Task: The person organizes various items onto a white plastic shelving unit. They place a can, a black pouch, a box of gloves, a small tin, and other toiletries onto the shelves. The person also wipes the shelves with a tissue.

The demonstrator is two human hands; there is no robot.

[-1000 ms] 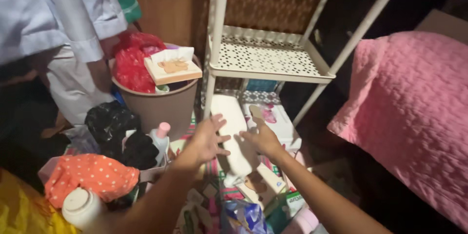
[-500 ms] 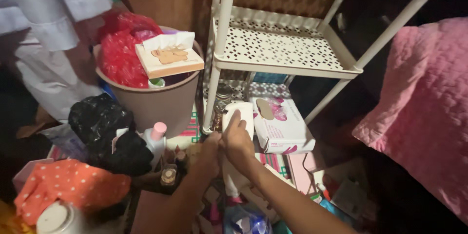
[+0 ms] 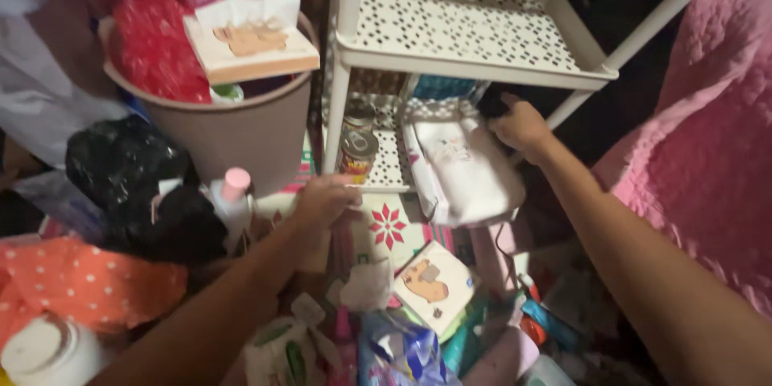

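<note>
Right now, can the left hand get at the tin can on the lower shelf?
Probably yes: the left hand sits at the shelf's front edge just below the tin can, with nothing between them; the rack post stands beside, not across.

Cans (image 3: 356, 149), white pack (image 3: 462, 169) on lower shelf (image 3: 392, 162)

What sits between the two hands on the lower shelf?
In the head view, a tin can stands on the lower shelf near the left hand; a white soft pack lies toward the right hand.
</note>
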